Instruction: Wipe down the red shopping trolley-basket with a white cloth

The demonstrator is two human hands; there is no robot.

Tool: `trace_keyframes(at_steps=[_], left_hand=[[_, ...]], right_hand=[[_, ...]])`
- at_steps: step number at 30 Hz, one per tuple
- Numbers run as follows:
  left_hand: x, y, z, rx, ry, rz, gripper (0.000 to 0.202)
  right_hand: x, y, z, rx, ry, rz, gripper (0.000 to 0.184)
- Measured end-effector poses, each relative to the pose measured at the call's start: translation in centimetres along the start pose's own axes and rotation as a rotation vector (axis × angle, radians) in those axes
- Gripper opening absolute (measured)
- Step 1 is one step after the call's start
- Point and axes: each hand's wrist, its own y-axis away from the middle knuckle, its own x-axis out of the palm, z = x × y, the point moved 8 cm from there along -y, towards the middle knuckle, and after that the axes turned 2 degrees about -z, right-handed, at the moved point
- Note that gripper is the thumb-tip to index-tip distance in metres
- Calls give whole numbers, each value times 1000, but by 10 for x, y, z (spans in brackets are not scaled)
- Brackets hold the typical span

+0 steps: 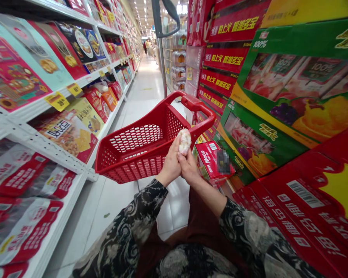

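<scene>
My left hand (171, 164) and my right hand (189, 168) are pressed together in front of me, fingers closed. A small whitish, lumpy thing (185, 142) pokes up from between them; whether it is crumpled wrapping, tissue or food I cannot make out. Most of the fingers on both hands are hidden by the grip. Just beyond them stands a red plastic shopping basket (127, 178) with perforated walls and a raised red handle (201, 106). Its visible inside shows bare red plastic. The hands overlap the basket's near right side in view; contact cannot be told.
Shelves (84, 83) of boxed and bagged snacks line the left. On the right are stacked green juice cartons (278, 116), red drink cases (223, 58) and a small red box (213, 158). A grey pole (162, 65) rises behind the basket; a tiled aisle (146, 77) runs ahead.
</scene>
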Motion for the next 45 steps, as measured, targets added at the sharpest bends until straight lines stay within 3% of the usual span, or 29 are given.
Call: trace_keyframes(at_steps=[3, 5, 7, 10, 14, 17, 20, 23, 26, 32, 40, 45], left_hand=[[-13, -2, 3, 38, -40, 115, 71], [-25, -2, 15, 50, -109, 157, 73], [-41, 2, 40, -26, -236, 129, 69], [-57, 17, 89, -255, -462, 116, 54], [-55, 31, 121, -331, -577, 221, 36], [-58, 30, 129, -417, -593, 215, 33], [-61, 27, 132, -480, -578, 205, 33], [-64, 27, 132, -498, -569, 192, 33], [-65, 30, 131, -527, -565, 211, 33], [-65, 29, 129, -579, -568, 249, 36], [-65, 25, 133, -683, -566, 346, 36], [-76, 42, 138, -504, -525, 217, 37]], right_hand=[[-1, -13, 8, -36, 76, -60, 44], [-18, -26, 18, -120, 194, -108, 39], [-47, -44, 34, -260, 405, -189, 36], [-87, -79, 54, -454, 766, -228, 36], [-112, -120, 42, -483, 989, -110, 37], [-92, -118, 25, -503, 992, -60, 39], [-41, -95, 9, -535, 949, 23, 37], [16, -69, -9, -530, 918, 194, 33], [44, -56, -22, -544, 933, 289, 31], [43, -59, -30, -657, 1031, 314, 31], [50, -62, -22, -660, 1088, 307, 28], [49, -69, -21, -720, 1084, 367, 29]])
